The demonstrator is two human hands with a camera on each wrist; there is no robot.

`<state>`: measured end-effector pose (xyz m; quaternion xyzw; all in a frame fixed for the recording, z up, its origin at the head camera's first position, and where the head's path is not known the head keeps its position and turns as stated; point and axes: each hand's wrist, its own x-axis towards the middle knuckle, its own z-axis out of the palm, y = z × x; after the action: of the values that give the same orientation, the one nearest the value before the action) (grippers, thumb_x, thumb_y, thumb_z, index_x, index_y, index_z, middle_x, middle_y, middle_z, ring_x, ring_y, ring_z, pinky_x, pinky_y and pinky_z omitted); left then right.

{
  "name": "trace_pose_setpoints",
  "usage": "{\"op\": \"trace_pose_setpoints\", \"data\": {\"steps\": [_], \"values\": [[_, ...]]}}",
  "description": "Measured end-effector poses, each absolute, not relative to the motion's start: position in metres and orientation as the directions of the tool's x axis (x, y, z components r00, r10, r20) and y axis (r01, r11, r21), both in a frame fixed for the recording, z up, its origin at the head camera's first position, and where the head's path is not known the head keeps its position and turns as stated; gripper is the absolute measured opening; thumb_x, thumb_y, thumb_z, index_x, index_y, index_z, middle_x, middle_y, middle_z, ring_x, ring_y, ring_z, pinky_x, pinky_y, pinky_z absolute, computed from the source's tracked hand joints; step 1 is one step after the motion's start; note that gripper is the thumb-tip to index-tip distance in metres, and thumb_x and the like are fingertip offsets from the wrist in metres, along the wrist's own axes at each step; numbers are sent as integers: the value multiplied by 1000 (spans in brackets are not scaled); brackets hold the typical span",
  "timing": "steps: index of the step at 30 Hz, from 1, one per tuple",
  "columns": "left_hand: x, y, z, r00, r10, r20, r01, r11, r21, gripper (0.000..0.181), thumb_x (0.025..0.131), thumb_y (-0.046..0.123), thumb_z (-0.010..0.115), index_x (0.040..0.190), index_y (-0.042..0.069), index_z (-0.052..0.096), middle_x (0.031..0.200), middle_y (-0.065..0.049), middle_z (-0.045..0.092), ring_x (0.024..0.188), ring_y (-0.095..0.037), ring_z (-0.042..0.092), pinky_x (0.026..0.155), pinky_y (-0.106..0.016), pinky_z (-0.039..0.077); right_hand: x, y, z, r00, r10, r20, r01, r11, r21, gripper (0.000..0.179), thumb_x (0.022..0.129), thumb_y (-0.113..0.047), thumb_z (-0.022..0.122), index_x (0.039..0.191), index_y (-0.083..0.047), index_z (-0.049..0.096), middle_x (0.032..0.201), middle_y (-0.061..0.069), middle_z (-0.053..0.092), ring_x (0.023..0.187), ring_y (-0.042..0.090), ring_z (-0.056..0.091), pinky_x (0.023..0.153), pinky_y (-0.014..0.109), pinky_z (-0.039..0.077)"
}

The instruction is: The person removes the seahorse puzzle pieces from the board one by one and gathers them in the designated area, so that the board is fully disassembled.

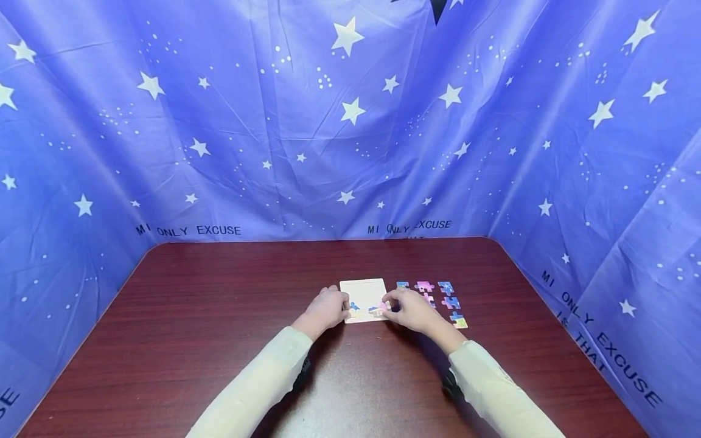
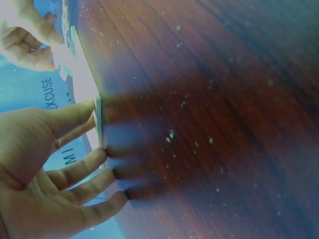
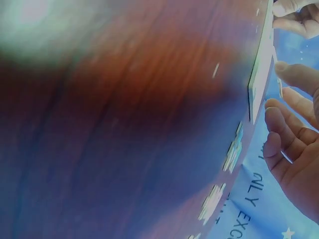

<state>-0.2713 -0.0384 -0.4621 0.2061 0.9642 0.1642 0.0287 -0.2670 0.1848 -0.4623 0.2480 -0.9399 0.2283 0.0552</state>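
A pale square puzzle tray (image 1: 362, 289) lies on the table, with a few coloured pieces along its near side, among them a blue and yellow piece (image 1: 354, 311). My left hand (image 1: 328, 309) grips the tray's left edge between thumb and forefinger. In the left wrist view, this hand's other fingers (image 2: 92, 180) spread down beside the edge. Over the tray's near right part, my right hand (image 1: 413, 310) pinches a pink jigsaw piece (image 1: 381, 306). Seen from the right wrist, that thin piece (image 3: 279, 88) stands tilted between thumb and fingers, above the tray (image 3: 260, 74).
Loose jigsaw pieces lie in columns right of the tray, including a pink piece (image 1: 424, 286) and a blue and yellow piece (image 1: 459, 320). My right hand partly covers some. A brown wooden table (image 1: 219, 340) carries everything; a blue star-patterned curtain (image 1: 306, 121) surrounds it.
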Motion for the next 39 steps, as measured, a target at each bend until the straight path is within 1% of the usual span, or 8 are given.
{"op": "trace_pose_setpoints", "data": {"steps": [4,12,17,21,25,30,36,39], "values": [[-271,-38,-460,-919,395,-12,368,866,338,14,83,20,70,74,15,60,80,0,52,80,-20,46,72,-30,44,-266,190,-461,-904,-396,163,-427,810,-401,23,78,-23,73,95,-9,68,79,-1,57,69,10,49,63,27,43],[-271,-38,-459,-920,390,-29,357,869,342,15,83,20,69,73,16,60,81,0,52,80,-20,46,73,-30,44,-262,202,-460,-905,-389,172,-425,817,-390,20,79,-25,73,92,-11,68,79,-2,56,70,9,49,63,24,41],[-271,-38,-459,-920,392,-26,360,867,344,14,83,20,70,73,16,60,82,0,53,80,-20,47,73,-30,45,-261,212,-462,-898,-396,193,-441,817,-372,21,78,-25,74,93,-12,69,80,-2,59,74,11,52,66,28,44],[-271,-38,-459,-921,389,-27,356,867,350,15,83,20,70,73,15,60,83,-1,52,81,-21,47,73,-31,45,-260,219,-463,-912,-375,169,-411,834,-368,24,79,-25,73,98,-12,69,86,0,63,76,12,54,70,32,47],[-272,-38,-458,-922,387,-31,352,866,355,15,83,20,70,73,15,60,83,-1,52,82,-20,47,74,-31,45,-258,227,-463,-919,-361,158,-394,834,-386,26,79,-25,73,99,-10,69,93,2,65,80,13,57,74,34,49],[-272,-38,-458,-922,385,-40,347,866,360,15,83,20,70,73,16,60,85,-1,53,83,-21,47,75,-31,45,-254,235,-462,-920,-353,167,-391,815,-429,28,78,-22,74,101,-7,69,98,6,68,87,19,63,80,39,50],[-273,-38,-460,-921,387,-38,349,866,357,16,83,21,70,72,16,60,85,-1,53,84,-21,48,75,-31,45,-254,244,-463,-926,-348,146,-376,821,-430,25,79,-22,73,99,-8,68,93,4,67,85,16,61,78,37,50],[-274,-38,-461,-920,389,-35,352,866,356,15,83,21,71,73,16,60,85,-1,54,84,-21,48,76,-32,46,-253,248,-462,-928,-341,150,-372,826,-423,25,78,-22,73,98,-8,68,93,4,66,85,18,61,79,38,50]]}}
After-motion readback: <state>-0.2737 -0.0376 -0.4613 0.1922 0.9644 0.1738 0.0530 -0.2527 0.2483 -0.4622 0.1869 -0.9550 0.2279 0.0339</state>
